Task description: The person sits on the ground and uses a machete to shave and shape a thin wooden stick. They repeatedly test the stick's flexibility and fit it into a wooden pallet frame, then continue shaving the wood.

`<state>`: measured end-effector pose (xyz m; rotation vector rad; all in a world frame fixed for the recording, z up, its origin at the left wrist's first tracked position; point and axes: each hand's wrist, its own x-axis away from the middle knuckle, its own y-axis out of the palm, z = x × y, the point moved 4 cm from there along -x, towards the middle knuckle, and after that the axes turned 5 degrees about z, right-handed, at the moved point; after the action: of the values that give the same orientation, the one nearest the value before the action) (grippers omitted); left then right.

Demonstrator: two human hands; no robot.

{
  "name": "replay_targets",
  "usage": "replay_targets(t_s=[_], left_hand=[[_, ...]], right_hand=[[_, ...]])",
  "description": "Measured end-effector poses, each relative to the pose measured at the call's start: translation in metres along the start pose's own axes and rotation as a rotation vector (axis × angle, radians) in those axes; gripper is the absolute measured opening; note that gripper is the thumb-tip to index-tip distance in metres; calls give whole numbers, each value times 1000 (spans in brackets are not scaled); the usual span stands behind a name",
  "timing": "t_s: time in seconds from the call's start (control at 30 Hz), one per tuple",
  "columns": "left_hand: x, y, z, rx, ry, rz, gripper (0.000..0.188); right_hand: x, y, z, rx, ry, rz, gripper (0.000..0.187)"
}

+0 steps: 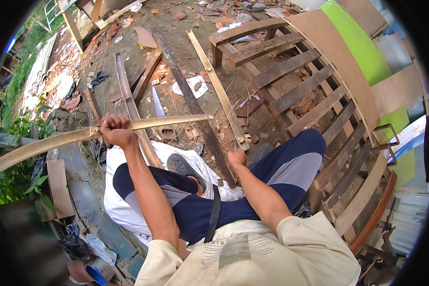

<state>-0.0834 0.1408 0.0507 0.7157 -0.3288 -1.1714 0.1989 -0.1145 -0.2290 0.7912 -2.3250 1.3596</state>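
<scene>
My left hand is closed around a long, pale split-bamboo strip. The strip runs from the far left edge, bending with the lens, to a tip near the middle. My right hand is a fist in front of my left-out knee; what it grips, if anything, is too small or hidden to make out. Just beyond that fist lies the near end of another split-bamboo piece. A dark wooden bar slants along the ground between my hands, passing beneath the strip's tip.
A slatted wooden frame stands at the right. A handsaw lies among wood chips beyond the strip. Another trough-shaped length leans toward a white sack under my leg. A low concrete wall borders the left.
</scene>
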Motion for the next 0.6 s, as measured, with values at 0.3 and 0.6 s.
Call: replay_targets(t_s=[0.3,0.6], left_hand=[[15,1,3,64,-142,-182,28],[38,14,2,56,-218,-366,71]], right_hand=[[21,-83,-95,24,-422,-242,33],[46,-130,-97,89,-750,-213,47]])
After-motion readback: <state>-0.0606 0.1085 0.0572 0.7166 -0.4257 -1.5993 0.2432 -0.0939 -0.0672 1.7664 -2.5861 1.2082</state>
